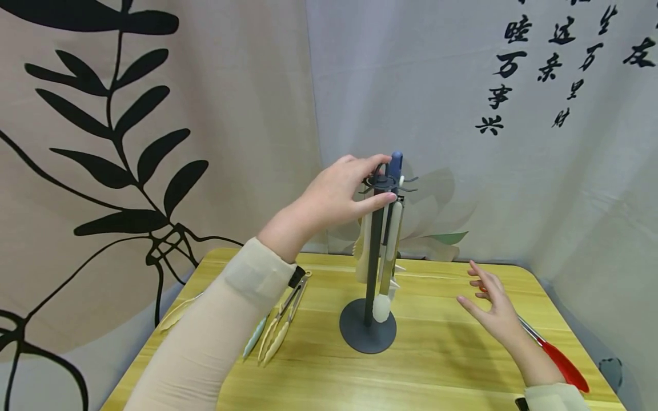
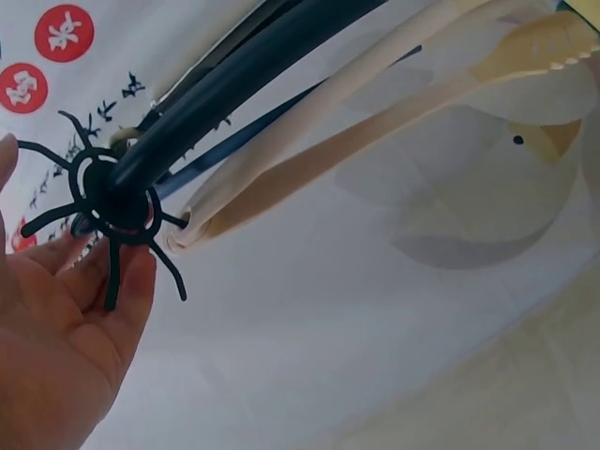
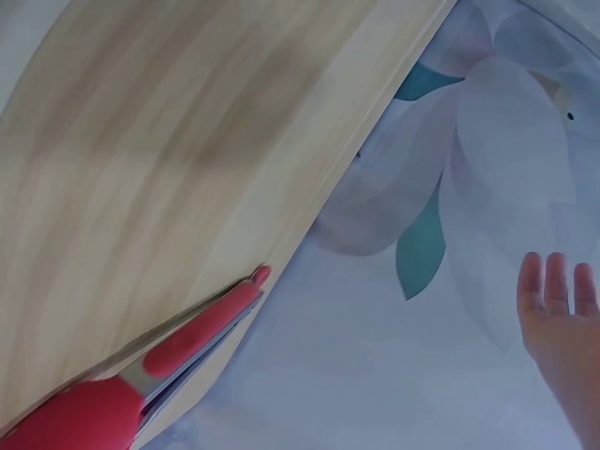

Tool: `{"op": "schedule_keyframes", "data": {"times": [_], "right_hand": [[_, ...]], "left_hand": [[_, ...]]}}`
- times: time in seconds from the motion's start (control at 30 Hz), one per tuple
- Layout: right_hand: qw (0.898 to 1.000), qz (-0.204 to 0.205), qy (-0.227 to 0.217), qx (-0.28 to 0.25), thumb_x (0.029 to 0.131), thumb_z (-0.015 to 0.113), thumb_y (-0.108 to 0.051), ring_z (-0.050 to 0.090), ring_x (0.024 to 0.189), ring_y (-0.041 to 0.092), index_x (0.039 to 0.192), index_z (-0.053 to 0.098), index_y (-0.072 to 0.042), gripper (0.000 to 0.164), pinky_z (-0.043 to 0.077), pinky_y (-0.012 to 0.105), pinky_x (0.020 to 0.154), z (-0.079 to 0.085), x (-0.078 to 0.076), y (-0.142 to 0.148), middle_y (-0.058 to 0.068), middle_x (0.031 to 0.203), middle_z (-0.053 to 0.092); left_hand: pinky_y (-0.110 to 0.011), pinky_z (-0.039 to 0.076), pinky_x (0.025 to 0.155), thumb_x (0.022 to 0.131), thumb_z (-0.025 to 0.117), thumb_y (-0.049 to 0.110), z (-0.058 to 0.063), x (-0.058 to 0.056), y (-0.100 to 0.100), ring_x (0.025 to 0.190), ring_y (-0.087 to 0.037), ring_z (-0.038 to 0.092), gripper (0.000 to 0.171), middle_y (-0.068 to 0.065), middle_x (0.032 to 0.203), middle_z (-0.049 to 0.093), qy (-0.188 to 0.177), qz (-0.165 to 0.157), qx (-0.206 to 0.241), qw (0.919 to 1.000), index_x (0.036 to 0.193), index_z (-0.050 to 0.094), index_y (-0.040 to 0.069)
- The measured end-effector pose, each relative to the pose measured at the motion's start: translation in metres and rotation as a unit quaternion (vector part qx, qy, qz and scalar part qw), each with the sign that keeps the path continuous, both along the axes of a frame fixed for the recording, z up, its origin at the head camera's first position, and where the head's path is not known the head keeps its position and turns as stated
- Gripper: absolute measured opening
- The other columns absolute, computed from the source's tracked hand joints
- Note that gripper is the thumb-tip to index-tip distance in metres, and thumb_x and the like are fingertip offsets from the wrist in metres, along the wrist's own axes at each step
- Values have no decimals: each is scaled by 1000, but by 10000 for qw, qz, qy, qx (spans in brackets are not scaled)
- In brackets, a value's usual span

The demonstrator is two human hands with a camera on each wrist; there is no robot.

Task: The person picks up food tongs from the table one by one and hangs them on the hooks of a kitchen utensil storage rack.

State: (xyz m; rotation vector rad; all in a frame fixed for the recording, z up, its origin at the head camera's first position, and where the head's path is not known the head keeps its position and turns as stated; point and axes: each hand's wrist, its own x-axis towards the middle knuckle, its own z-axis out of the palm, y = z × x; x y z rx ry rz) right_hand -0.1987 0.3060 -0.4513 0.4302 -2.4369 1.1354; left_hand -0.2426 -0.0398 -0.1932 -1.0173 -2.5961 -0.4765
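Note:
A dark utensil rack (image 1: 377, 245) with a round base and a ring of hooks (image 2: 114, 195) on top stands mid-table. My left hand (image 1: 341, 188) grips its top, thumb on the near side and fingers curling around the hooks. Tongs with a blue handle end (image 1: 395, 165) and a white tip (image 1: 381, 308) hang on the rack's right. Pale cream tongs (image 2: 347, 155) with a toothed yellowish head hang on another hook. My right hand (image 1: 492, 305) is raised over the table's right side, fingers loosely bent and holding nothing. Red tongs (image 1: 562, 362) lie on the table below it.
On the left of the wooden table (image 1: 437, 365) lie cream-tipped tongs (image 1: 280, 334), a light-blue-tipped utensil (image 1: 254, 337) and a pale yellow utensil (image 1: 177, 313), partly behind my left sleeve. A printed curtain (image 1: 247, 114) hangs close behind the table.

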Motion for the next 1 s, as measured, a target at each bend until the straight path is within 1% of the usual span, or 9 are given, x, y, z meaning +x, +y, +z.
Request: {"op": "schedule_keyframes", "data": {"times": [0.2,0.4,0.53,0.67,0.77,0.83,0.9,0.93,1.0], "right_hand": [[9999,-12,-114,22,85,69,-4,39,104,-6,150,28,-19,78,35,5,82,1,3,10,14,131,38],[9995,-232,8,236,84,69,-5,38,102,-12,149,30,-16,77,34,1,79,-1,4,23,14,128,41],[9982,-450,-60,385,86,68,-10,34,103,-14,150,29,-16,75,35,5,76,-2,3,34,14,129,42],[9961,-644,-387,470,90,65,-20,32,103,-11,151,25,-19,73,36,11,74,-3,4,44,15,132,40],[9938,-779,-591,535,91,64,-25,36,103,-3,151,24,-18,73,35,12,72,-4,6,50,16,133,39],[9926,-837,-660,589,91,64,-26,39,105,6,152,23,-16,74,35,13,71,-4,7,52,18,134,38],[9914,-883,-727,631,91,63,-27,42,105,17,152,22,-14,74,37,16,71,-3,8,54,19,134,38],[9908,-905,-759,666,91,63,-27,42,104,22,152,22,-13,75,38,19,72,-3,8,55,20,134,38],[9899,-902,-852,682,92,62,-28,42,104,31,152,20,-11,75,42,31,76,-3,9,56,23,134,37]], "left_hand": [[-32,41,96,90,49,59,-4,-1,2,119,-14,42,65,8,122,58,-61,-111,161,9998,143,36,22],[-33,39,99,91,48,58,-6,0,3,123,-15,39,65,6,128,55,-132,-182,288,9993,143,35,21],[-33,38,100,91,48,57,-8,0,3,125,-14,37,65,6,130,52,-165,-230,410,9988,143,36,21],[-31,38,100,91,50,56,-9,0,3,125,-13,38,64,5,133,50,-245,-303,554,9977,143,36,20],[-29,40,97,91,50,55,-9,0,3,120,-10,43,63,5,130,51,-359,-353,622,9968,142,36,21],[-29,42,94,91,51,55,-9,0,3,116,-9,46,62,6,127,53,-429,-369,637,9964,142,36,22],[-29,42,92,91,51,55,-9,-1,3,114,-9,47,62,7,124,55,-458,-375,635,9962,142,36,22],[-30,43,92,91,51,55,-9,-1,3,113,-10,47,62,6,123,55,-458,-377,642,9962,142,36,22],[-30,43,92,91,52,54,-9,-1,2,112,-10,48,63,5,122,56,-430,-412,690,9958,142,37,20]]}}
